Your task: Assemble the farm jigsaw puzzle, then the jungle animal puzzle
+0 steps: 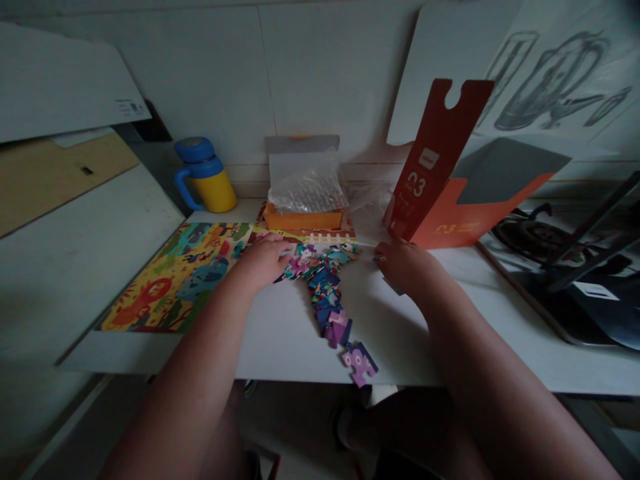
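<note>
A pile of small jigsaw puzzle pieces (324, 287), mostly dark blue, teal and purple, trails across the white table toward its front edge. My left hand (266, 261) lies at the pile's left end, fingers stretched over some pieces. To the right of the pile, my right hand (406, 264) rests low over the table with its fingers curled. A puzzle piece shows at its fingertips, and a bluish piece (393, 287) sticks out under the palm. A purple piece with eye-like spots (359, 361) lies near the front edge.
A colourful animal puzzle picture (167, 280) lies at left. Behind stand a blue-yellow jug (213, 183) and an orange box with clear plastic wrap (304, 220). An opened red-orange carton (445, 217) stands at right, beside a black stand-like object (555, 287).
</note>
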Motion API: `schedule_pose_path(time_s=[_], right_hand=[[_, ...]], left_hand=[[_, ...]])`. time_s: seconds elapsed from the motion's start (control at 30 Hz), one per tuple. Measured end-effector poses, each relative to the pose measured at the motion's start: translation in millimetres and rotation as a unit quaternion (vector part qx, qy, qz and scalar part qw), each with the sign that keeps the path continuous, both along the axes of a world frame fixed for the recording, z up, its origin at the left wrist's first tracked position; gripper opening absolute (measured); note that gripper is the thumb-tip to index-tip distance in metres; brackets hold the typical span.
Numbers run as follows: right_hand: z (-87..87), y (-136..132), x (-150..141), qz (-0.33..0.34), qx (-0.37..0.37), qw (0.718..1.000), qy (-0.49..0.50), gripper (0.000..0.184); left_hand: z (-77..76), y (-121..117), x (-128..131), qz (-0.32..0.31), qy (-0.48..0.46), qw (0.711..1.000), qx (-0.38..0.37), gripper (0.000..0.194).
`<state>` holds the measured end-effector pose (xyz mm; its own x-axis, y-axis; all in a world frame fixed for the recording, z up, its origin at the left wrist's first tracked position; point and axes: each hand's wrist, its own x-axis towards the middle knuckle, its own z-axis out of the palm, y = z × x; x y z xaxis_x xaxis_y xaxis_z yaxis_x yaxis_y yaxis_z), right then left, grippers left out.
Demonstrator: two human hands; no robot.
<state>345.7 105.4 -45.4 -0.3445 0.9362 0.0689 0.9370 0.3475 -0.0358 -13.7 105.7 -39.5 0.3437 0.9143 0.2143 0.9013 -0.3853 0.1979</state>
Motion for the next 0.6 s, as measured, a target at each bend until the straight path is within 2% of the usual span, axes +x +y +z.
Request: schedule_pose_path(time_s=[0.07,0.17,0.2,0.27,0.37,0.5,0.6], right_hand=[[2.1,-1.8,-6.2,0.002,0.032,0.999,0.022,0.038],[6.2,-4.3,-25.5,0.094,0.052,0.992,0.069,0.057],[6.7,-4.9,-32.4,0.129,0.049,0.988,0.075,0.060],[5.8,-5.3,-43.0,0.155,0.043,0.984,0.071,0.062],[1.6,-3.8,-46.0,0.130,0.026,0.990,0.049,0.058],[-0.3,-0.7,-32.1,0.086,0.017,0.995,0.039,0.044],[2.0,1.2,-22.4,0.045,0.028,0.998,0.025,0.034]], left_hand=[[3.2,-1.6,5.6,-0.034,-0.030,0.999,0.005,0.034],[3.1,-4.0,16.1,-0.117,-0.071,0.990,-0.030,0.040],[1.4,-4.5,19.3,-0.133,-0.073,0.987,-0.047,0.041],[-3.1,-4.4,23.9,-0.140,-0.066,0.985,-0.076,0.042],[-8.2,-2.9,25.8,-0.137,-0.063,0.985,-0.078,0.043],[-5.8,-2.5,21.2,-0.127,-0.062,0.989,-0.052,0.038],[-2.1,-3.2,15.8,-0.085,-0.050,0.995,-0.030,0.029]])
